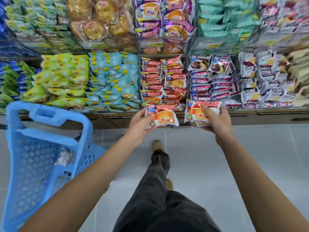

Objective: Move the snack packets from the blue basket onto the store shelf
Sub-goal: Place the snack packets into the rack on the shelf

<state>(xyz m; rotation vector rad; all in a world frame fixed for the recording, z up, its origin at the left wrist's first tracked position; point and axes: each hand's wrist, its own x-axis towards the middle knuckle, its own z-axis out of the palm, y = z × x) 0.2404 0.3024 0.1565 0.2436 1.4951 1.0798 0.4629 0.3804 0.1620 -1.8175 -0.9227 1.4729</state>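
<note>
My left hand [139, 122] grips a red-and-white snack packet [163, 115] with an orange cake picture. Another packet of the same kind [199, 113] is held in my right hand [215, 119], fingers curled over its top. Both packets hover just in front of the lower shelf bin [164, 81], which is stacked with matching red packets. The blue basket [41, 156] stands on the floor at the left, with at least one pale packet [64, 157] visible inside.
Neighbouring bins hold yellow-green packets [61, 81], light blue packets [113, 81] and dark blue-and-white packets [215, 81]. Upper shelves carry buns and purple packets. Grey tiled floor [200, 156] lies below, with my legs and shoes [157, 145] at centre.
</note>
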